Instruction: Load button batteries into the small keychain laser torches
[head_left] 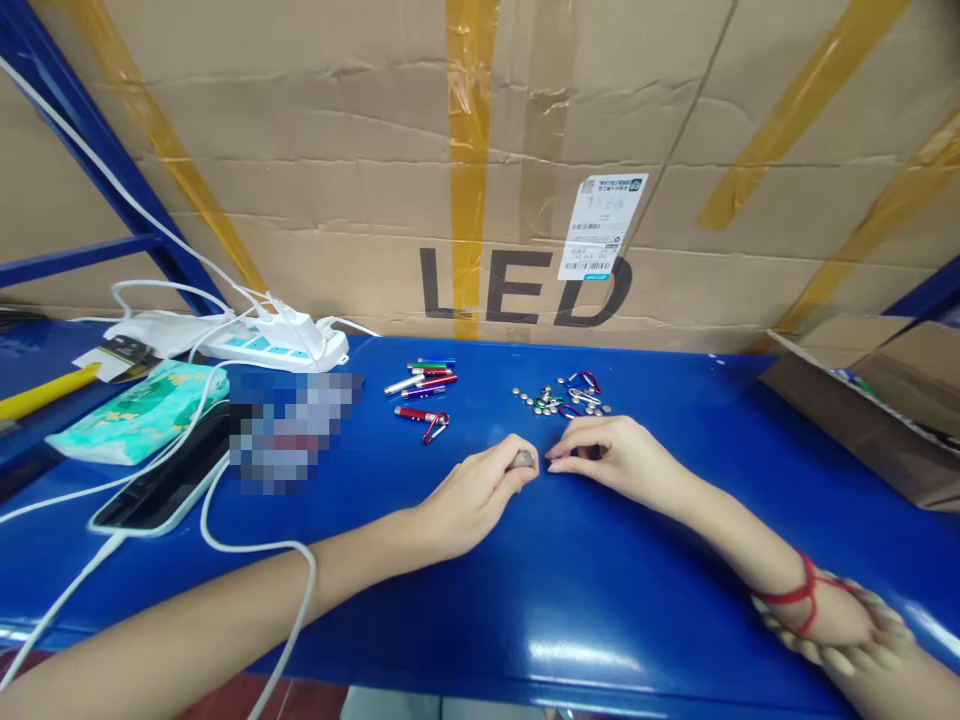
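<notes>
My left hand (480,490) is closed around a small silver cylindrical piece (522,459). Only its rounded end shows between thumb and forefinger; the fingers hide the rest. Just to the right, my right hand (615,460) is held in a pinch, its thumb and fingertips almost together, and I cannot make out what is between them. Beyond the hands lie several button cells (546,402) mixed with small carabiner clips (585,383). A red mini flashlight (416,414) with a carabiner lies left of them, and behind it is a pile of coloured mini flashlights (427,380).
A large taped cardboard box (360,200) stands along the back of the blue table (615,600). On the left are a white power strip (292,345), a phone (165,480), a green tissue pack (142,410) and loose cables. An open carton (862,420) sits at right.
</notes>
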